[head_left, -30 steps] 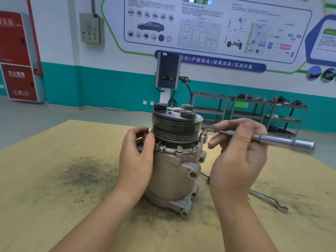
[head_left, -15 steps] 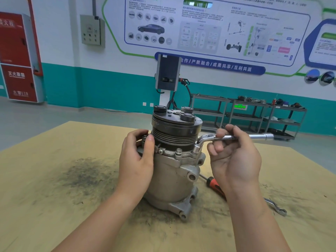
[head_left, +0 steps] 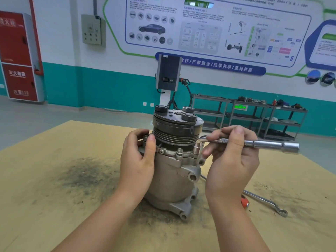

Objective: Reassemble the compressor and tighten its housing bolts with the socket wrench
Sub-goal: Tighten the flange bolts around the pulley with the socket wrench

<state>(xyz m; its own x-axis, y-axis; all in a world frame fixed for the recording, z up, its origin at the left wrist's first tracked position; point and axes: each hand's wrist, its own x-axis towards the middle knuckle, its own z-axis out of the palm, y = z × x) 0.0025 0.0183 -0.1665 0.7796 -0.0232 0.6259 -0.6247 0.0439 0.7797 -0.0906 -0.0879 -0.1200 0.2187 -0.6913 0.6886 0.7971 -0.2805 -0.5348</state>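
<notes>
Now your left hand (head_left: 138, 166) wraps around the left side of the compressor (head_left: 174, 160), with the thumb lying up the front and the fingers curled behind a bolt near the top rim. The compressor is a fat, round can of dull grey metal, rough and a bit dirty. It stands upright near the middle of the tabletop (head_left: 54, 206), so its long way runs straight up and down. On top sits a dark pulley (head_left: 177, 130) with ridges around it and three round black knobs on its flat cap. Small silver bolts (head_left: 179, 151) stick up along the rim under the pulley.

Your right hand (head_left: 231, 160) pinches the socket wrench (head_left: 254, 143) with curled fingers and the thumb on top. The wrench is a shiny, smooth bar bent like an L. Its short end points down onto a bolt at the right side of the rim. Its long handle lies nearly flat and points to the right, away from the compressor.

Behind your right wrist a thin ring spanner (head_left: 267, 203) lies flat on the tabletop, and a red handle (head_left: 245, 202) peeks out beside it.

The tabletop is tan board, smudged with dark grease on the left. Past it you see a grey floor, a teal and white wall with a big poster (head_left: 209, 28), a red cabinet (head_left: 18, 57) on the far left, and metal shelves (head_left: 254, 119) on the right.
</notes>
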